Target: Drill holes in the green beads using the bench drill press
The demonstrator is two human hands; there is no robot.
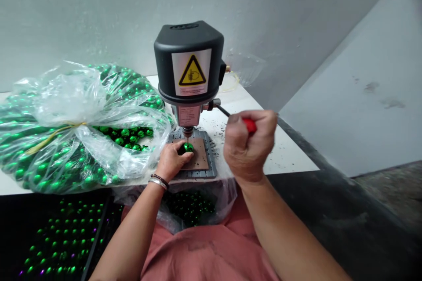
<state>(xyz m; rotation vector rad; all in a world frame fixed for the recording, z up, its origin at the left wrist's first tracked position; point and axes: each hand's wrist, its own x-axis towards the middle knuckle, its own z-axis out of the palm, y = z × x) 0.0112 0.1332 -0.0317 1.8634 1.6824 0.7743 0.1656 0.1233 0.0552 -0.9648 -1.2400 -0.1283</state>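
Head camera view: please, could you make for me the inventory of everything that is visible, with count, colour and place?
Drill press: 1, dark grey head, centre
Warning label: 1, white and yellow, on its front
Red knob: 1, red, on the lever
Held ball: 1, green, under the bit
Board: 1, brown, under the ball
Base: 1, grey, under the board
Table: 1, white
Shavings: many, dark, around the base
Large bag: 1, clear, green balls inside, left
Lower bag: 1, clear, below table edge
Spots: many, green, some purple, lower left; unclear what
Bracelets: 2, dark and silver, left wrist
Left hand: 1, holding ball
Right hand: 1, gripping knob
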